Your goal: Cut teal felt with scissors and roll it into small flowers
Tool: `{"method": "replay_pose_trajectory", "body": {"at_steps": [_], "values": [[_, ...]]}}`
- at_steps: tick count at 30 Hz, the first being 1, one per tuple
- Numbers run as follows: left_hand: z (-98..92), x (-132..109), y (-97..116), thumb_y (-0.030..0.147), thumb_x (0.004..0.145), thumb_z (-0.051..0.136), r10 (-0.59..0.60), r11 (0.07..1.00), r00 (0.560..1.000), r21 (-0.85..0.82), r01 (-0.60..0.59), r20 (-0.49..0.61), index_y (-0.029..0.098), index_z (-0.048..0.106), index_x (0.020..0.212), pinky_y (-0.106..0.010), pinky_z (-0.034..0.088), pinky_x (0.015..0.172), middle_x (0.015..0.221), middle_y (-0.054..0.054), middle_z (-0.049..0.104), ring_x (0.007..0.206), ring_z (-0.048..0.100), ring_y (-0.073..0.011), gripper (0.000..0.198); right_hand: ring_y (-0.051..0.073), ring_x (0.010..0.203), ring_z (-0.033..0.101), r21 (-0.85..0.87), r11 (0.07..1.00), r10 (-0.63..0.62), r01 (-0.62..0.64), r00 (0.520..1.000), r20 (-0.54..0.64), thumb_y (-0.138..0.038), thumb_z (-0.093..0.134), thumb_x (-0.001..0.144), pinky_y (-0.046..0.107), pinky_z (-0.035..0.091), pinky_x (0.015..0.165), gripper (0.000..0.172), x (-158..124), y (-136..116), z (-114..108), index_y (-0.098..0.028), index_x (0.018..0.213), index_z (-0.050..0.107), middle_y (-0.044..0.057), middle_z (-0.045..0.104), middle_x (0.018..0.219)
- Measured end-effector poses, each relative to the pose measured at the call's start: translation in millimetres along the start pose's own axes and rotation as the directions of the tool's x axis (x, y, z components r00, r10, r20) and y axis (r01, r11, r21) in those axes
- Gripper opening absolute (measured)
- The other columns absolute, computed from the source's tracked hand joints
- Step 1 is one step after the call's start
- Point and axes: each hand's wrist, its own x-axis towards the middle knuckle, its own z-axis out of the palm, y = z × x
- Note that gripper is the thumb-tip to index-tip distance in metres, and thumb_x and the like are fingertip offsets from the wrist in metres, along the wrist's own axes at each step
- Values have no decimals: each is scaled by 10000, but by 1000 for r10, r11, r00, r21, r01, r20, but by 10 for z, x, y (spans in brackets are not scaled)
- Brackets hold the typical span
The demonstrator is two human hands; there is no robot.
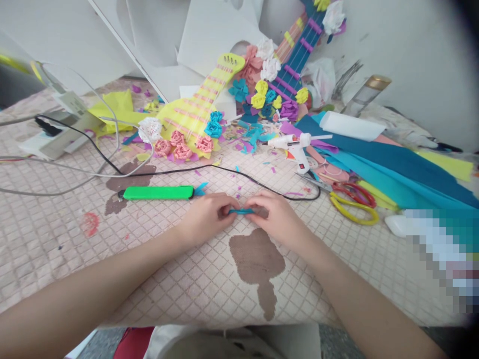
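Note:
Between my two hands, just above the patterned tablecloth [209,279], is a thin blue strip of crepe paper [242,211]. The fingers of my left hand [211,213] pinch its left end. At its right end, my right hand [275,214] pinches it in the same way. Left of my left hand lies a bright green bar-shaped holder [159,193] with a black tip. A scrap of blue paper [201,189] sits at its right end. Beyond my hands, a black cord [224,168] runs across the cloth.
A white glue gun [297,147] and red-and-yellow scissors [354,202] lie to the right, near blue crepe paper sheets [392,164]. Behind stand a yellow paper guitar [187,112] with paper roses and a blue one [299,55]. A power strip [56,134] with cables is at left.

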Motion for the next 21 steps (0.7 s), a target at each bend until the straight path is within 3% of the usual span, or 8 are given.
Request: {"method": "replay_pose_trajectory", "body": {"at_steps": [12, 21], "values": [[10, 7, 6, 190, 783, 519, -48, 998, 999, 27, 48, -6, 164, 636, 737, -219, 338, 529, 624, 16, 545, 567, 459, -94, 129, 165, 812, 546, -66, 998, 7, -4, 999, 48, -165, 579, 801, 325, 393, 757, 82, 20, 15, 8, -187, 756, 644, 21, 609, 796], [19, 17, -11, 141, 746, 555, -36, 999, 997, 1, 36, -64, 154, 616, 729, -216, 352, 542, 660, 10, 536, 584, 456, -93, 65, 156, 767, 554, -50, 999, -19, 20, 1000, 6, -116, 625, 736, 297, 404, 708, 77, 37, 36, 27, -188, 757, 643, 15, 621, 777]]}}
